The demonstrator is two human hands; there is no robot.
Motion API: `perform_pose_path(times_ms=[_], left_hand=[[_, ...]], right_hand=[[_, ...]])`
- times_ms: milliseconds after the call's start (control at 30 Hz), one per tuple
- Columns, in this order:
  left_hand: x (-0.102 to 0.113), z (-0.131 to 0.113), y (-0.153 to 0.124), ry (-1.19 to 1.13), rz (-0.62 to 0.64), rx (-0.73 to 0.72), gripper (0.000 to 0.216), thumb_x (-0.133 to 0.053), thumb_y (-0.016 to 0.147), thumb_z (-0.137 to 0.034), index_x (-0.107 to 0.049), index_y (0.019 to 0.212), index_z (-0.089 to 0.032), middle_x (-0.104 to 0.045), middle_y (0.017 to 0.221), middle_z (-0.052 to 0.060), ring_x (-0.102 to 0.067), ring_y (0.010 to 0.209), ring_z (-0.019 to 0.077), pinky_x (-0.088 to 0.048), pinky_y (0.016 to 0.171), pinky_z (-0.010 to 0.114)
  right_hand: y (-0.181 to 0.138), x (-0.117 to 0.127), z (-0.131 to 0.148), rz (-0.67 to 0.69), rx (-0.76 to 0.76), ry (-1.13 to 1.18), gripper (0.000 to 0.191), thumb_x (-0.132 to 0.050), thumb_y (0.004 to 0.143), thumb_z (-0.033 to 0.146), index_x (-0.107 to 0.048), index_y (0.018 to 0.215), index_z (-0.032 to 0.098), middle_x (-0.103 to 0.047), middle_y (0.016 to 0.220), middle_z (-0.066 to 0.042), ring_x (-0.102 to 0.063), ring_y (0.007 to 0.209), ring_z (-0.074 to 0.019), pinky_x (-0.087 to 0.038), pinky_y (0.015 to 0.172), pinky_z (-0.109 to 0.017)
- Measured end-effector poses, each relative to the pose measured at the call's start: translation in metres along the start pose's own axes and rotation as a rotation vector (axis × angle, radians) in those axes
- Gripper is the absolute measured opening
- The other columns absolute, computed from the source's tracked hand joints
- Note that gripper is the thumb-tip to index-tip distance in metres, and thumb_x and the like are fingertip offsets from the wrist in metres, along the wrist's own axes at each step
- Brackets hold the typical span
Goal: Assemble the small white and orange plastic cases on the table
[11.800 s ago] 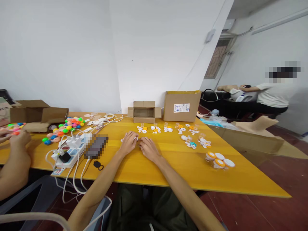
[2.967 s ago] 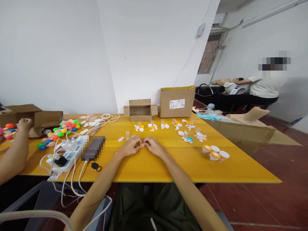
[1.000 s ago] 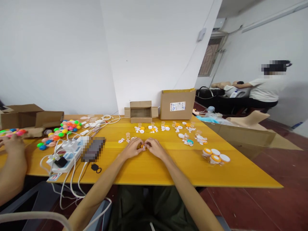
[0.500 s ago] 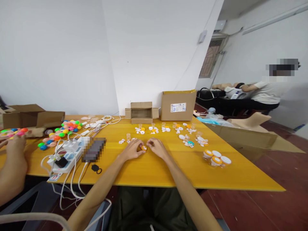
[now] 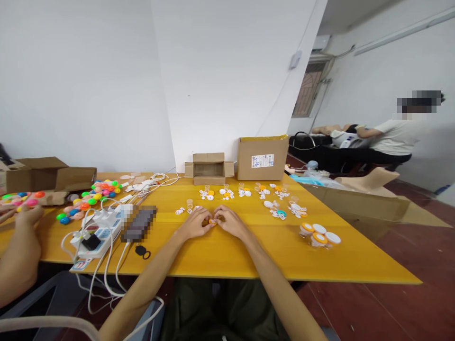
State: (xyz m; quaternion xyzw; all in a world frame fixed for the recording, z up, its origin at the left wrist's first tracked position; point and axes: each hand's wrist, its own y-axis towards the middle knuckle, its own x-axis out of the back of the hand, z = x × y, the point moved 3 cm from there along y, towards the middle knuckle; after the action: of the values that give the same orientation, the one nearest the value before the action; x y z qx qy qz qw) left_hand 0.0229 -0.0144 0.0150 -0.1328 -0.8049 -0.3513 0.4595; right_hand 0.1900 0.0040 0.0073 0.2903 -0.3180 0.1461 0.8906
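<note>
My left hand [image 5: 194, 225] and my right hand [image 5: 230, 221] rest together on the yellow table [image 5: 227, 246], fingertips meeting around a small orange and white cap [image 5: 212, 221]. Both hands pinch it from either side. Just beyond my fingers lie small white toothed discs [image 5: 179, 211] and a tiny clear cup [image 5: 189, 203]. Farther back runs a row of little piles of white and orange parts [image 5: 245, 192].
Several capped clear jars [image 5: 320, 234] stand at the right. A power strip with white cables [image 5: 101, 227] and a dark phone [image 5: 138, 222] lie left. Two cardboard boxes [image 5: 262, 157] sit by the wall. Another person's arm [image 5: 17, 246] works beside coloured balls [image 5: 92, 194]. A person stands far right.
Half a second ago my hands were slightly apart with the orange cap showing between them; now the fingertips have closed together over it. The neighbour's hand shifted a little.
</note>
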Motion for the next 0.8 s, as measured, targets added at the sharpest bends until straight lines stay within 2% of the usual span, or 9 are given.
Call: perform_pose_path(times_ms=[200, 533, 800], left_hand=[[0.001, -0.002, 0.001, 0.033, 0.005, 0.002, 0.020, -0.055, 0.092, -0.040, -0.057, 0.082, -0.023, -0.060, 0.078, 0.002, -0.055, 0.083, 0.0215, -0.045, 0.083, 0.036], [0.001, -0.001, 0.001, 0.022, -0.001, 0.026, 0.017, -0.058, 0.090, -0.039, -0.058, 0.083, -0.023, -0.060, 0.077, 0.001, -0.056, 0.085, 0.0221, -0.045, 0.084, 0.037], [0.000, 0.003, 0.001, 0.006, -0.015, 0.054, 0.019, -0.062, 0.088, -0.043, -0.060, 0.086, -0.024, -0.061, 0.077, 0.002, -0.057, 0.084, 0.0228, -0.045, 0.083, 0.037]], right_hand=[[0.002, 0.000, 0.000, 0.016, -0.005, 0.017, 0.016, -0.066, 0.078, 0.007, -0.067, 0.070, 0.022, -0.066, 0.100, -0.003, -0.065, 0.095, -0.0176, -0.050, 0.089, -0.032], [0.003, 0.000, 0.002, 0.057, 0.013, 0.039, 0.016, -0.062, 0.080, 0.007, -0.064, 0.073, 0.021, -0.066, 0.101, -0.004, -0.065, 0.092, -0.0170, -0.050, 0.086, -0.031], [-0.001, 0.003, 0.010, 0.025, 0.109, -0.022, 0.018, -0.060, 0.081, 0.004, -0.063, 0.078, 0.022, -0.066, 0.099, -0.003, -0.064, 0.093, -0.0168, -0.049, 0.085, -0.030]])
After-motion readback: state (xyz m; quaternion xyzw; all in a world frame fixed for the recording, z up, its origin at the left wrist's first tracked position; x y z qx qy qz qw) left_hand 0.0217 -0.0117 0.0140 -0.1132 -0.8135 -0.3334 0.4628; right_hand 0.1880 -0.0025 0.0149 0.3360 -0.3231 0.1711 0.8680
